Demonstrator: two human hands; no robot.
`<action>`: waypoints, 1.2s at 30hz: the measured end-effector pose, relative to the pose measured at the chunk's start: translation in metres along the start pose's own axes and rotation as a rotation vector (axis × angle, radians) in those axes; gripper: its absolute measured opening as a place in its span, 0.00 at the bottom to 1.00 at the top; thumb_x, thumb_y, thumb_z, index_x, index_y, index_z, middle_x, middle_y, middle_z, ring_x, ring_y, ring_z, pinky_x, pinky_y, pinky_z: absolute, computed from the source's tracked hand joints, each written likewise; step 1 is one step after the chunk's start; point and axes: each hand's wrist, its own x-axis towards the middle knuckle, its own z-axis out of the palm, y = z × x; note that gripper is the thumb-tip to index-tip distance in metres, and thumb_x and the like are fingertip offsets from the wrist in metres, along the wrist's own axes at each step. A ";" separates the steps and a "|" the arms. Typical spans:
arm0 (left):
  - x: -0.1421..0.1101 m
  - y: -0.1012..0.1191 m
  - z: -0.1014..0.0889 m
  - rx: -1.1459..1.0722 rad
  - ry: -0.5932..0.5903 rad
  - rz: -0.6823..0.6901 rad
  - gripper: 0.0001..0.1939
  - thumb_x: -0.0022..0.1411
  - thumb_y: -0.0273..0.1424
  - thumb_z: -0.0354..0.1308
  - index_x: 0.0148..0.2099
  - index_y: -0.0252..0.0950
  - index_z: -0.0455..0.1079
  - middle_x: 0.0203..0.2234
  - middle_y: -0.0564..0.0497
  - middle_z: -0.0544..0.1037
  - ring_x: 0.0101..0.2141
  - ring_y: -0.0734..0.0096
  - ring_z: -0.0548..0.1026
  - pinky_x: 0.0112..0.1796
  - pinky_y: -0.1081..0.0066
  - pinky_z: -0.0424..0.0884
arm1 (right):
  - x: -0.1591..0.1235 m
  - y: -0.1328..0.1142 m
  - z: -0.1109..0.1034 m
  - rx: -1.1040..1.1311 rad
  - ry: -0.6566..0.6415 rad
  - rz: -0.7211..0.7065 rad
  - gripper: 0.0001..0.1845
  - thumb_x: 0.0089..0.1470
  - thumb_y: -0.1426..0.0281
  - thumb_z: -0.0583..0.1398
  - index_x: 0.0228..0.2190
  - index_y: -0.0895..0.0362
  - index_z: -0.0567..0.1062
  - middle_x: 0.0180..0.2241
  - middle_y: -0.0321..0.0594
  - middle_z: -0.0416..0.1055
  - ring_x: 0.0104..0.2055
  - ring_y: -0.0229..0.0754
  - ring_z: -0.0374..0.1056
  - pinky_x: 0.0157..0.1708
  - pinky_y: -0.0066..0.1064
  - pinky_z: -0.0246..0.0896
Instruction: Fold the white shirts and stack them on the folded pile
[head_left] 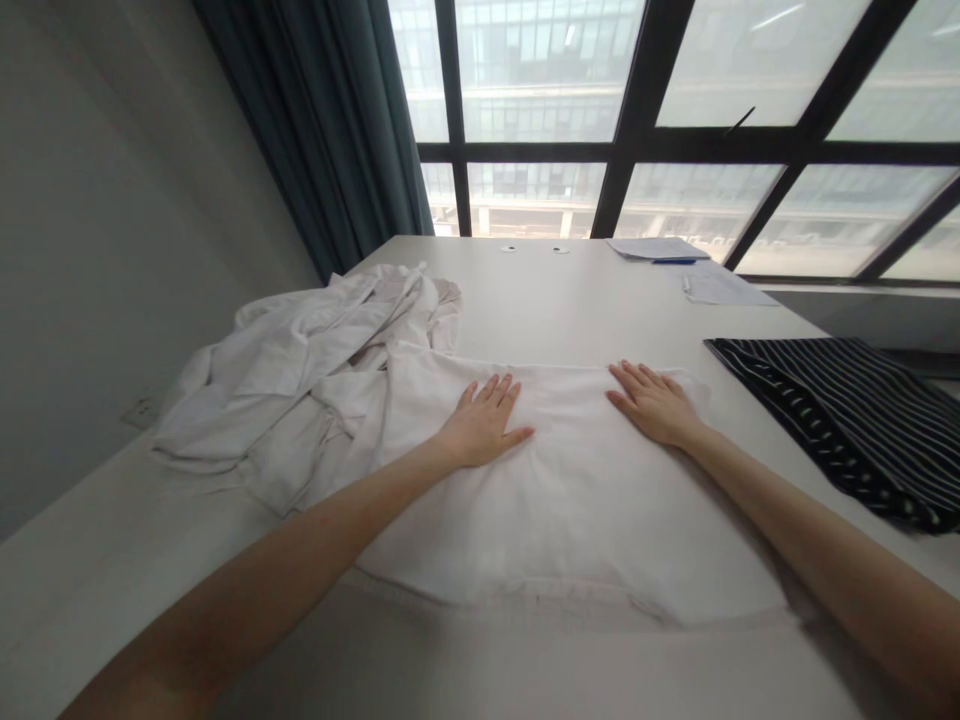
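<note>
A white garment [570,510] lies spread on the white table in front of me, its far edge fairly straight and its near edge toward my body. My left hand [484,425] rests flat on its upper middle, fingers spread and thumb pointing right. Near the far right corner, my right hand [652,402] also presses flat on the cloth with its fingers stretched out. Neither hand grips anything. On the left, a crumpled heap of white cloth [300,350] touches the garment's left side; I cannot tell whether the two are joined.
A folded black-and-white striped cloth [847,420] lies on the table [555,300] at the right. Papers [660,248] and a blue pen [673,262] are at the far right. Beyond stand a dark-framed window and a dark blue curtain [330,120]; a wall is at the left.
</note>
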 end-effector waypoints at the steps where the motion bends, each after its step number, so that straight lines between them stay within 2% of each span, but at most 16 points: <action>1: -0.004 -0.006 -0.001 0.009 -0.008 -0.014 0.38 0.71 0.51 0.38 0.72 0.31 0.44 0.70 0.38 0.46 0.69 0.52 0.44 0.64 0.49 0.44 | -0.001 0.011 0.001 -0.015 0.014 0.037 0.36 0.64 0.50 0.39 0.66 0.53 0.55 0.69 0.44 0.49 0.69 0.53 0.46 0.65 0.53 0.42; 5: -0.016 -0.032 -0.004 0.070 -0.008 -0.076 0.37 0.71 0.49 0.38 0.71 0.28 0.46 0.69 0.37 0.47 0.69 0.53 0.45 0.64 0.51 0.44 | -0.004 0.032 0.004 -0.054 0.050 0.087 0.38 0.64 0.49 0.38 0.66 0.56 0.56 0.68 0.46 0.52 0.69 0.52 0.48 0.65 0.50 0.43; 8: -0.015 -0.045 -0.007 0.101 0.024 -0.155 0.35 0.72 0.47 0.39 0.70 0.26 0.50 0.68 0.34 0.50 0.68 0.52 0.47 0.64 0.50 0.42 | -0.005 0.030 0.004 -0.066 0.043 0.093 0.37 0.64 0.50 0.38 0.66 0.57 0.55 0.68 0.46 0.51 0.69 0.52 0.47 0.65 0.49 0.42; 10: -0.007 -0.045 -0.009 0.097 0.044 -0.214 0.34 0.72 0.45 0.39 0.69 0.23 0.51 0.67 0.31 0.52 0.68 0.49 0.48 0.64 0.49 0.41 | -0.005 0.027 0.003 -0.068 0.039 0.094 0.37 0.65 0.51 0.38 0.66 0.57 0.55 0.68 0.47 0.50 0.69 0.52 0.47 0.65 0.49 0.42; 13: 0.015 -0.028 -0.011 0.070 0.048 -0.215 0.35 0.72 0.45 0.38 0.69 0.22 0.50 0.67 0.28 0.52 0.68 0.47 0.49 0.64 0.47 0.41 | -0.006 0.024 0.001 -0.069 0.036 0.092 0.37 0.65 0.51 0.38 0.67 0.57 0.54 0.69 0.46 0.50 0.69 0.52 0.47 0.65 0.49 0.42; 18: 0.050 0.019 -0.006 0.006 0.020 -0.042 0.35 0.73 0.48 0.35 0.71 0.31 0.46 0.70 0.40 0.47 0.69 0.57 0.45 0.65 0.54 0.43 | -0.007 0.030 0.001 -0.082 0.027 0.091 0.37 0.65 0.51 0.38 0.67 0.57 0.54 0.69 0.45 0.49 0.69 0.51 0.46 0.66 0.48 0.41; 21: 0.059 0.029 -0.003 -0.014 0.011 0.000 0.35 0.72 0.50 0.34 0.72 0.35 0.43 0.71 0.43 0.44 0.69 0.60 0.43 0.65 0.54 0.43 | -0.009 0.044 0.002 -0.094 0.032 0.096 0.37 0.65 0.51 0.38 0.67 0.57 0.54 0.69 0.45 0.49 0.69 0.50 0.46 0.66 0.47 0.41; 23: 0.058 0.019 -0.002 -0.019 -0.012 0.001 0.35 0.72 0.50 0.34 0.72 0.37 0.43 0.71 0.45 0.44 0.69 0.61 0.43 0.65 0.55 0.44 | -0.011 0.054 0.004 -0.106 0.039 0.100 0.37 0.65 0.52 0.39 0.67 0.58 0.55 0.68 0.46 0.50 0.69 0.50 0.47 0.66 0.46 0.42; 26: 0.047 -0.017 -0.004 -0.010 -0.038 -0.058 0.35 0.72 0.50 0.35 0.72 0.37 0.44 0.70 0.43 0.45 0.69 0.59 0.44 0.64 0.55 0.45 | -0.014 0.064 0.005 -0.117 0.051 0.094 0.36 0.65 0.52 0.39 0.66 0.58 0.55 0.68 0.46 0.51 0.69 0.50 0.47 0.66 0.46 0.43; 29: 0.032 -0.058 -0.008 0.014 -0.013 -0.166 0.35 0.72 0.48 0.39 0.71 0.31 0.48 0.69 0.37 0.49 0.68 0.52 0.47 0.64 0.52 0.44 | -0.015 0.066 0.007 -0.117 0.065 0.085 0.36 0.65 0.52 0.39 0.66 0.57 0.56 0.68 0.45 0.51 0.69 0.50 0.48 0.66 0.46 0.43; 31: 0.025 -0.077 -0.010 0.016 0.018 -0.205 0.34 0.71 0.46 0.43 0.70 0.28 0.52 0.68 0.34 0.52 0.68 0.50 0.50 0.64 0.52 0.45 | -0.015 0.065 0.008 -0.109 0.080 0.086 0.36 0.65 0.52 0.39 0.66 0.57 0.57 0.68 0.45 0.52 0.69 0.50 0.49 0.66 0.46 0.44; 34: 0.020 -0.086 -0.008 -0.011 0.092 -0.226 0.31 0.69 0.42 0.48 0.67 0.30 0.58 0.66 0.38 0.58 0.67 0.53 0.54 0.64 0.55 0.45 | -0.014 0.065 0.009 -0.093 0.086 0.090 0.36 0.65 0.52 0.39 0.66 0.56 0.57 0.68 0.45 0.53 0.68 0.51 0.49 0.66 0.47 0.44; 36: 0.020 -0.086 -0.006 -0.039 0.186 -0.262 0.25 0.69 0.38 0.48 0.65 0.34 0.63 0.65 0.42 0.62 0.66 0.57 0.56 0.65 0.55 0.43 | -0.012 0.068 0.009 -0.088 0.073 0.087 0.36 0.64 0.52 0.39 0.66 0.57 0.56 0.68 0.46 0.53 0.68 0.52 0.49 0.65 0.48 0.45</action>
